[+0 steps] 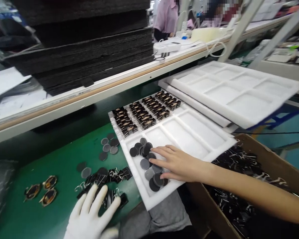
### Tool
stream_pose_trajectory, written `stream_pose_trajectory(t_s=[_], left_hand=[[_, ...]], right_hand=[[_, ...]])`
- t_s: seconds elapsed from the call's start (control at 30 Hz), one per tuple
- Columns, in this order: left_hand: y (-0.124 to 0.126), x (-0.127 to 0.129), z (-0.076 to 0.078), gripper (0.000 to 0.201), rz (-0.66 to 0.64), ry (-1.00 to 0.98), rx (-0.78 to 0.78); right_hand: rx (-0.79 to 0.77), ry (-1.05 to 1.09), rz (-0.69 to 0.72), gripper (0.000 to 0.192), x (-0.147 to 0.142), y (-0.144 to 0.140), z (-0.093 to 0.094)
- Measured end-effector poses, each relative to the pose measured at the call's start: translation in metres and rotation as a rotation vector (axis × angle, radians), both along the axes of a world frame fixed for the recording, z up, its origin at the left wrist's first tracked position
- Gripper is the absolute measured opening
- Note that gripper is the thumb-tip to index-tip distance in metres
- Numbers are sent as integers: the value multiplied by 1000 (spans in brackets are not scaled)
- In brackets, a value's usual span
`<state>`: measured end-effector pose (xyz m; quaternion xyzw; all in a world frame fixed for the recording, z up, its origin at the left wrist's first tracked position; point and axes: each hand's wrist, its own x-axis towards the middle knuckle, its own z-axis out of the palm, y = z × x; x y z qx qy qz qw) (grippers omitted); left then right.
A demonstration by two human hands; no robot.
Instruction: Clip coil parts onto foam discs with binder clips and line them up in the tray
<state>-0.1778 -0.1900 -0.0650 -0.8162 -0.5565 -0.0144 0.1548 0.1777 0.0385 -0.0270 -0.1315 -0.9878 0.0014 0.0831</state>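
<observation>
- Green matting covers our desk [64, 156], which runs along a factory line with a raised white shelf behind it.
- Nearest to us, our left hand [91, 214], in a white glove, lies with its fingers [99, 196] spread flat and open over a heap of small black clips [107, 181] with wire legs; it grips nothing that we can see.
- Just left of that heap lie three bronze-rimmed oval pieces [41, 192] on the mat.
- Our bare right hand [179, 164] reaches in from the right, fingers loosely extended, fingertips resting on dark round discs [147, 159] piled in the near-left compartment of a white foam tray [189, 132]; whether it pinches a disc, we cannot tell.
- More grey and black discs [108, 146] are scattered on the mat just left of the tray.
- At our right, a cardboard box [264, 156] holds a mass of black clips.
- Farther back in the same tray, its far-left compartments hold neat rows of black components [144, 114].
- A second white foam tray [236, 89] sits tilted beyond it, overlapping its far edge.
- On the shelf stands a tall stack of black sheets [89, 43].
- Farthest away, a person in a pink top [166, 16] stands at the line.
</observation>
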Motion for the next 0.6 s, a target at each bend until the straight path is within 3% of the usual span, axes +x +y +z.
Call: stream_pose_trajectory(t_s=[0.1, 0.3, 0.47, 0.53, 0.6], left_hand=[[17, 2, 6, 45, 107, 3, -22], [43, 8, 20, 44, 223, -77, -26], [17, -10, 45, 49, 302, -150, -79], [2, -27, 43, 62, 476, -229, 18], [-14, -42, 29, 73, 665, -280, 178]], right_hand=[[-5, 60, 32, 50, -5, 9, -12], [49, 148, 178, 26, -5, 18, -14], [92, 158, 253, 26, 0, 17, -15], [27, 198, 239, 33, -2, 20, -17], [-51, 266, 232, 39, -6, 25, -21]])
